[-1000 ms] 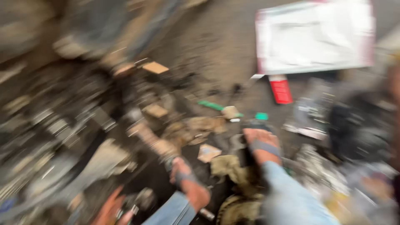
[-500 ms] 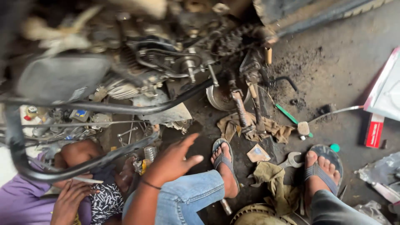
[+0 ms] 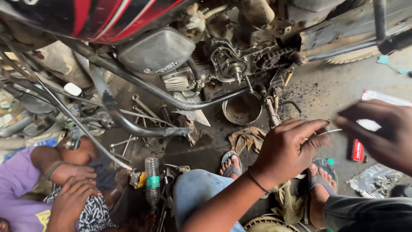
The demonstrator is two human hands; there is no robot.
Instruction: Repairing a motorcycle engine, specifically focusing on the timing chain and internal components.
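The motorcycle engine point(image 3: 223, 64) fills the top, its sprocket and chain exposed; a metal bowl point(image 3: 242, 109) sits on the oily floor point(image 3: 326, 90) beneath it; the left hand point(image 3: 285, 148) pinches a thin metal rod point(image 3: 328, 132) in a closed grip; the right hand point(image 3: 380, 131), blurred, hovers just beside the rod's tip, its grip loosely open; a red lighter-like box point(image 3: 357, 150) lies below.

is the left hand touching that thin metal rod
Touching. The head view shows the left hand pinching the thin metal rod between its fingertips; the right hand hovers just beyond it.
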